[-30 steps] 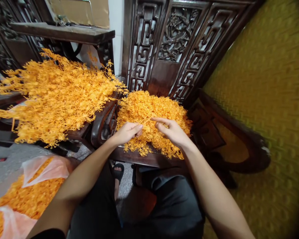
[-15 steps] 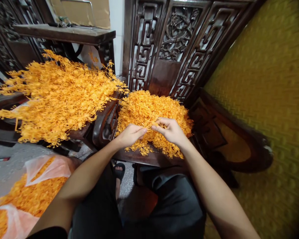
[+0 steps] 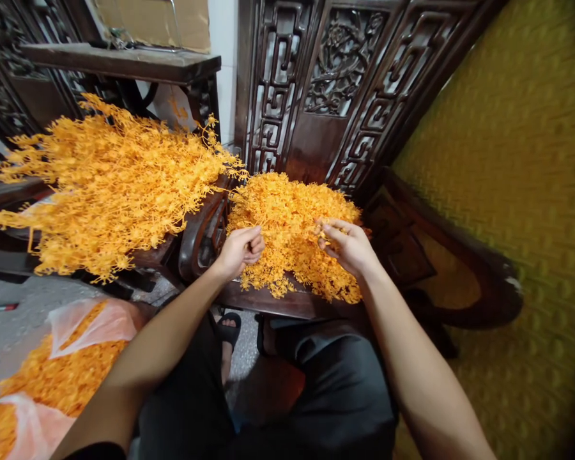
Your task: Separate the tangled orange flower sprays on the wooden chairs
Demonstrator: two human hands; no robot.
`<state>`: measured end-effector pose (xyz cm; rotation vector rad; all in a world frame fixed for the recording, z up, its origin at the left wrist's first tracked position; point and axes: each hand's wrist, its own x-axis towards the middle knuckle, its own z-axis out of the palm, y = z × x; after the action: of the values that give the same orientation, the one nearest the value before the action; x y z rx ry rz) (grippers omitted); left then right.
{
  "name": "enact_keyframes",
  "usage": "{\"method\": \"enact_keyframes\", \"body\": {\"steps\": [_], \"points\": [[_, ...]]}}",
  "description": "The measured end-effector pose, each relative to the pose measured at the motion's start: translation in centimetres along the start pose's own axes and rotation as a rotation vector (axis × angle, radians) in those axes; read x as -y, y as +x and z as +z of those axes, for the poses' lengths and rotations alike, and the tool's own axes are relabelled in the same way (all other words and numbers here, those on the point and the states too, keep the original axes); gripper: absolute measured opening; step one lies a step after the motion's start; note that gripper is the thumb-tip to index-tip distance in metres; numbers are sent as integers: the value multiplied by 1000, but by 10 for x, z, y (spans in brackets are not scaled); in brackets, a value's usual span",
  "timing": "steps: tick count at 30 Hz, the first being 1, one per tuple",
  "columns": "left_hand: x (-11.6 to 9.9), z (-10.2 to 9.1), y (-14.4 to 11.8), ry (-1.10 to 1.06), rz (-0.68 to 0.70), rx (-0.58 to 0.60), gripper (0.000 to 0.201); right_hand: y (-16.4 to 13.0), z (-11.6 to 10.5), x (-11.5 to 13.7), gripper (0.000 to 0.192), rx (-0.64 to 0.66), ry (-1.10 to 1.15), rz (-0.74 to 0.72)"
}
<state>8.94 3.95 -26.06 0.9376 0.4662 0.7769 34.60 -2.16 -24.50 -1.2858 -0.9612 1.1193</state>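
A heap of orange plastic flower-like sprigs [image 3: 292, 211] covers the dark wooden seat in front of me. At its left edge is my left hand [image 3: 242, 251], its fingers curled in and the thumb pressed on them; whatever it may hold is hidden. My right hand [image 3: 349, 248] is over the heap's right part. Its thumb and fingertips are closed around a small orange sprig piece [image 3: 322, 234], which blends with the heap behind it. The two hands are apart, a stretch of the heap lying between them.
A larger pile of branching orange stems [image 3: 119, 185] spreads to the left. Below it, a translucent plastic bag [image 3: 93, 326] full of loose orange pieces stands on the floor. A carved wooden chair back [image 3: 323, 144] rises behind, and a curved armrest [image 3: 489, 300] is at right.
My hands, which were together over the heap, have moved apart. The left went left and its fingers curled in; the right went right with an orange piece at its fingertips.
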Motion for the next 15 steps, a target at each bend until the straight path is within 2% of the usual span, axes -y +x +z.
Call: {"method": "enact_keyframes", "body": {"steps": [3,7,11,15], "points": [[-1,2,6,-206,-51,2,39,1,8,2,49,-9,47,-24],[-4,3,10,-415,-112,-10,35,5,14,-8,46,-22,-34,-62],[-4,8,11,-489,-173,-38,37,12,25,-17,48,-85,-204,-115],[-3,11,11,-520,-190,-33,37,15,33,-13,52,-30,-197,-138]]}}
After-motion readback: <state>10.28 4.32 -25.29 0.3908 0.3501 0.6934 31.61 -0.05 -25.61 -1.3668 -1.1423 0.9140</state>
